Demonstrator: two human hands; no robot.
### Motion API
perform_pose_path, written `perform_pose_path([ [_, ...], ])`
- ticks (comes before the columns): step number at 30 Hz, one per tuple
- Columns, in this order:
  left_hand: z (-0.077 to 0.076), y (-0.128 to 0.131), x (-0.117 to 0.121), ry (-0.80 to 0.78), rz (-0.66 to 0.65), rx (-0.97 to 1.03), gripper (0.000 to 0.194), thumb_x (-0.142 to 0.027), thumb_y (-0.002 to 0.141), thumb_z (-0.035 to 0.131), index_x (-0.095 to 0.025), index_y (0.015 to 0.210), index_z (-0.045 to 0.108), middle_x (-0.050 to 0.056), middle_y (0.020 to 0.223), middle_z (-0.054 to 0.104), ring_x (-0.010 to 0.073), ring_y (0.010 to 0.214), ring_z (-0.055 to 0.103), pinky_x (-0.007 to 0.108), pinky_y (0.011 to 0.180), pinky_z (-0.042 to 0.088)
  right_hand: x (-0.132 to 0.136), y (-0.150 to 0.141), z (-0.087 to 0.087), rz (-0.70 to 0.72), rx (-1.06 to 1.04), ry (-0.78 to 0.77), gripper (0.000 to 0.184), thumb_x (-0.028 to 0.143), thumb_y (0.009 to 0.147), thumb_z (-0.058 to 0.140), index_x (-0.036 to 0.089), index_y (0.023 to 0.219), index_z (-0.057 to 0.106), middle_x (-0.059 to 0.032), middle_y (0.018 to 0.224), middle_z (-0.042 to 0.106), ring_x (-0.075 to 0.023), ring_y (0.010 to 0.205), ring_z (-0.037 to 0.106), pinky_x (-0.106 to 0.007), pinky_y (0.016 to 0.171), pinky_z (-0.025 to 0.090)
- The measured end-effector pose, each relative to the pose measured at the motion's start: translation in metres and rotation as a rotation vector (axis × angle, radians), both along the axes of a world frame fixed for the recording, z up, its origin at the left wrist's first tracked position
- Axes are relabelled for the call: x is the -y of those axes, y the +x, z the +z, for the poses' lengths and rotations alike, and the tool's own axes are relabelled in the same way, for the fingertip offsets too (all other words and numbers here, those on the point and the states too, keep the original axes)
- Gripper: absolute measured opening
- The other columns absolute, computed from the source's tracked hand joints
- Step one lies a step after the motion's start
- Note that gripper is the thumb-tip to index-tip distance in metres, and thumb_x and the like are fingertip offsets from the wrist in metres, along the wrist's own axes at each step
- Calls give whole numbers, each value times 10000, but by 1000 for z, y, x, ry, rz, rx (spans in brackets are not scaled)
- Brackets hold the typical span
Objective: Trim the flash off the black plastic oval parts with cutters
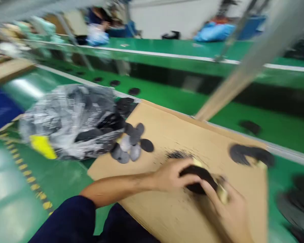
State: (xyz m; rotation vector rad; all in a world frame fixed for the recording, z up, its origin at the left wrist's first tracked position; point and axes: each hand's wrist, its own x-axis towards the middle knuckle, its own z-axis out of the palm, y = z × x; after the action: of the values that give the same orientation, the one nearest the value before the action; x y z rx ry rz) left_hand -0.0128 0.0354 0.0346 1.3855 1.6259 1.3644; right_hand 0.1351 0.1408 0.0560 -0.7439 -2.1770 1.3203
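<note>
On the brown cardboard sheet my left hand and my right hand meet over a black round pad. The left fingers curl onto its near edge. The right hand is smeared by motion, touches the pad's right side and seems to pinch something small and yellowish. A little heap of dark and grey discs lies on the cardboard's left corner. Behind it a clear plastic bag is stuffed with more black discs.
Another black pad lies at the cardboard's right edge, more dark pieces beyond it. Single black discs ride the green conveyor belt behind. A slanted metal post rises from the belt's rail. People sit blurred at the far side.
</note>
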Motion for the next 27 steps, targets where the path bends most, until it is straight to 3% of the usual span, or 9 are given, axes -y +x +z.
perform_pose_path([
  [4, -6, 1, 7, -12, 21, 49, 318, -362, 1014, 501, -196, 1284, 526, 95, 1260, 675, 220, 1167, 646, 362, 1001, 536, 6, 2, -4, -27, 1, -235, 399, 586, 822, 706, 191, 797, 658, -2, 694, 616, -161, 641, 562, -277, 575, 485],
  [10, -10, 5, 14, -38, 23, -10, 356, -394, 1016, 489, -191, 1308, 487, 113, 1271, 650, 216, 1155, 635, 354, 963, 543, 11, 4, -4, 52, -73, -442, 377, 563, 824, 716, 198, 794, 629, 13, 728, 592, -150, 714, 566, -280, 683, 513],
  [15, -8, 9, 13, -17, 0, -164, 306, -352, 1016, 486, -197, 1280, 499, 116, 1255, 655, 232, 1150, 644, 371, 956, 553, 11, 10, -8, 34, -81, -373, 365, 562, 835, 707, 205, 890, 660, -8, 808, 643, -167, 765, 598, -295, 727, 529],
  [19, -6, 14, 11, 0, 7, -174, 256, -313, 1020, 468, -200, 1249, 493, 107, 1212, 658, 225, 1121, 643, 373, 953, 547, 11, 12, -11, 18, -53, -279, 370, 571, 854, 682, 206, 910, 661, -21, 829, 661, -175, 767, 604, -297, 713, 529],
  [27, -8, 12, 12, -63, -28, -66, 164, -349, 1004, 498, -209, 1091, 502, 39, 953, 650, 168, 822, 612, 278, 704, 517, 11, 14, -13, 29, -36, -237, 338, 537, 883, 662, 202, 858, 621, 14, 733, 571, -131, 644, 497, -251, 607, 465],
])
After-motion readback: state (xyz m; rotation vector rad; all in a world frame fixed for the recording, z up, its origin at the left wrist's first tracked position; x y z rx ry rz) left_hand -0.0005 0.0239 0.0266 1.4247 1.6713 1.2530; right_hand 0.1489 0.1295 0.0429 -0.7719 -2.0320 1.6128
